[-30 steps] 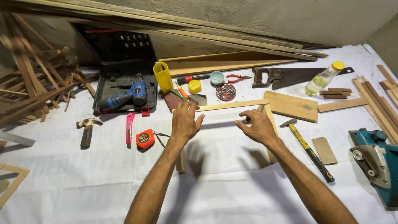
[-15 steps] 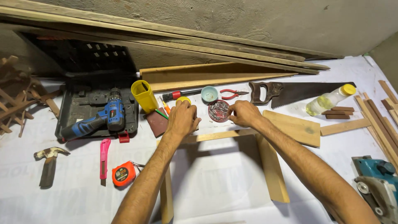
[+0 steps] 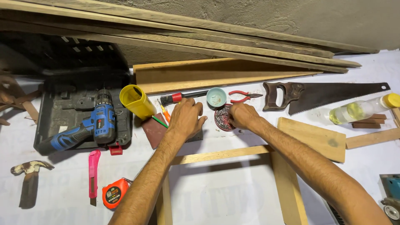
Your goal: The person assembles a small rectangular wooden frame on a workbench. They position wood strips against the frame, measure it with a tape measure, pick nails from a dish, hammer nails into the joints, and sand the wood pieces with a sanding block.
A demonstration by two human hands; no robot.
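Steel nails in the round tin [image 3: 223,118] sit under my right hand [image 3: 243,115], fingers curled in picking, my left hand [image 3: 186,118] loosely spread just beside; sharp points could prick me or the tin tip.

A woodworking workshop: rough planks [image 3: 200,41] lean at 12 o'clock, a handsaw [image 3: 325,95] at 2, a cordless drill [image 3: 89,125] at 9.

The right hand [image 3: 242,115] covered part of the round dish of nails [image 3: 222,118], and its fingertips could not be seen. The left hand [image 3: 186,118] hid whatever lay beneath it. The wooden frame [image 3: 225,154] ran off the bottom edge, and the blue power tool [image 3: 391,196] was cut off at the right.
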